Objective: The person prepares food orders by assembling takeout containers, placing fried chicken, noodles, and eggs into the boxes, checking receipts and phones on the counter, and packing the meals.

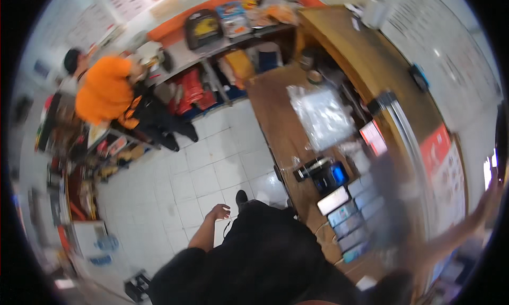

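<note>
My left hand point(218, 211) hangs over the tiled floor at my side, its fingers loosely apart with nothing in them. Far out to the right reaches my right hand point(492, 192), smeared by motion near the picture's rim. Beside it is a dark upright thing with a bright patch point(490, 168); whether my fingers touch it I cannot tell. Between my body and that arm stands a wooden counter point(273, 111). On it lie several phones point(347, 226) in rows, a small black device with a lit blue screen point(336, 173), and a stack of clear plastic bags point(323, 116).
A person in an orange shirt point(106, 87) stands at the far left by a shelf bench point(183, 66). A raised wooden ledge point(366, 45) runs along the counter's far right side. Jars point(314, 76) stand at its back. A water bottle point(107, 243) is at the lower left.
</note>
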Demonstrator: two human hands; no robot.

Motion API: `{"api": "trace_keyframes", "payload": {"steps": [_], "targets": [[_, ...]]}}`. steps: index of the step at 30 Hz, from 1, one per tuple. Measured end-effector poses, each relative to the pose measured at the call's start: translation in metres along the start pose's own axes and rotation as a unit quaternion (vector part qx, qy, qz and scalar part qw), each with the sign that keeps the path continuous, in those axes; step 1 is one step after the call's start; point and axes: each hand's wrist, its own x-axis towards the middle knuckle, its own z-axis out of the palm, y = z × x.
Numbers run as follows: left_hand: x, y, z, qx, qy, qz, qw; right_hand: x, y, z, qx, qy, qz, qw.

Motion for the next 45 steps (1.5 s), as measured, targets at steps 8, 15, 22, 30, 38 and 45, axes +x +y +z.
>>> {"api": "trace_keyframes", "payload": {"steps": [8,15,22,30,38,45], "targets": [[0.044,-0.124,-0.075,0.203,0.126,0.256,0.937,-0.241,-0.087,0.305,0.277,-0.343,0.256,0.86],[0.025,-0.108,-0.162,0.181,0.04,0.128,0.974,-0.461,-0.007,0.42,0.106,-0.504,0.311,0.798],[0.02,-0.067,-0.204,0.14,0.085,0.137,0.977,-0.398,0.09,0.237,-0.079,0.078,0.319,0.941],[0.033,0.009,-0.16,0.022,0.068,0.173,0.982,-0.352,0.134,0.143,-0.172,0.279,0.163,0.931],[0.019,0.04,-0.049,0.152,-0.029,0.125,0.98,-0.399,0.124,0.148,-0.051,0.147,0.223,0.962],[-0.002,-0.001,-0.044,0.22,0.009,0.155,0.963,-0.429,0.118,0.148,0.014,0.071,0.273,0.959]]}}
